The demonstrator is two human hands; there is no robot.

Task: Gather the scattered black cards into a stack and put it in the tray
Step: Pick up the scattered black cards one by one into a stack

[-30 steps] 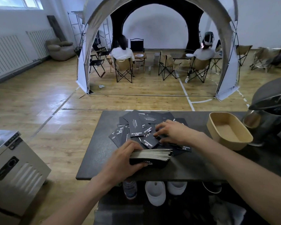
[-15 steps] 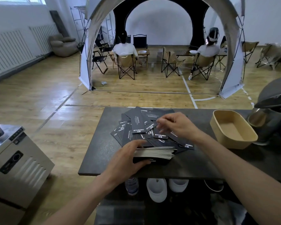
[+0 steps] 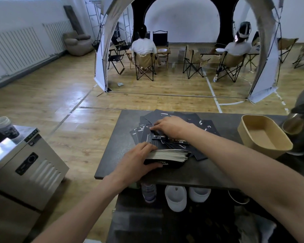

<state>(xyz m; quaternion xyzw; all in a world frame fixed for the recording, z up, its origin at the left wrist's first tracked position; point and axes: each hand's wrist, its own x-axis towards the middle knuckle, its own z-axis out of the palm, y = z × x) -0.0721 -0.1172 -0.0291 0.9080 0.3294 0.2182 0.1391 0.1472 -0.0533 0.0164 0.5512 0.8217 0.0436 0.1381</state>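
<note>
Stack (image 3: 168, 156) sits centre-frame on the bench (image 3: 123, 155), clasped by the left grip (image 3: 137, 160); the right grip (image 3: 170, 127) presses flat on loose black cards (image 3: 142, 135). A hasty drag could splay it, short of the tray (image 3: 260, 137).

A thick stack (image 3: 167, 155) of black cards, pale edges showing, lies flat near the table's (image 3: 112, 155) front edge, its left end gripped by the left hand (image 3: 135, 158). Loose black cards (image 3: 142, 135) with white print overlap in a heap behind it, reaching the far edge. The tan, round-cornered tray (image 3: 260, 137) sits upright toward the right edge.
</note>
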